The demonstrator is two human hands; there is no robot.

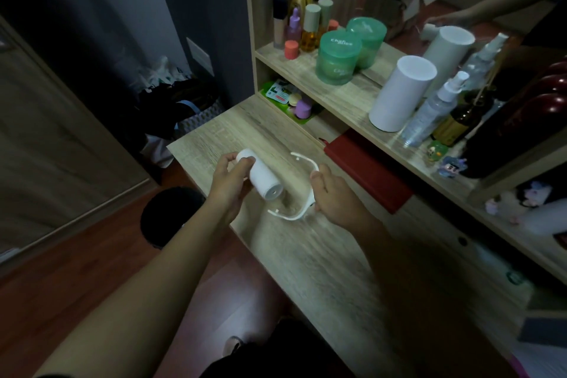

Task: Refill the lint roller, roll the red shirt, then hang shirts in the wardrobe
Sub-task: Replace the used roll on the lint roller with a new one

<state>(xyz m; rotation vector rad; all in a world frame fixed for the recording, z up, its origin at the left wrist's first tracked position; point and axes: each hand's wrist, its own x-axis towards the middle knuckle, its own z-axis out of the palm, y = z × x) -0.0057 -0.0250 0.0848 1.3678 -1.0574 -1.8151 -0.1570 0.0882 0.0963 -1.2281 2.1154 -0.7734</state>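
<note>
**Left hand** (228, 182): fingers and thumb curled round the upper end of the white refill roll (264, 177), a firm wrap. The roll projects from the hand toward 4 o'clock, tilted, with its open end facing down toward the camera. The far end is covered by the fingers.

**Right hand** (335, 197): closed round the back of the white roller frame (297, 215). The gripped part is hidden inside the hand. The frame's two thin arms reach out from the hand toward 9 and 11 o'clock, forming an open fork, with a small peg visible near each tip.

**Relation:** the roll lies at 9 o'clock of the right hand, at the mouth of the fork. Its lower end is just above the lower arm's tip. The upper arm stands apart from it at 2 o'clock. The roll is not seated on either peg.

**Setting:** both items are held over the wooden desk (291, 270). A red book (372, 173) lies on the desk at 2 o'clock of the right hand. A green jar (337, 60), a white cylinder (399, 95) and a spray bottle (435, 109) stand on the shelf beyond.
</note>
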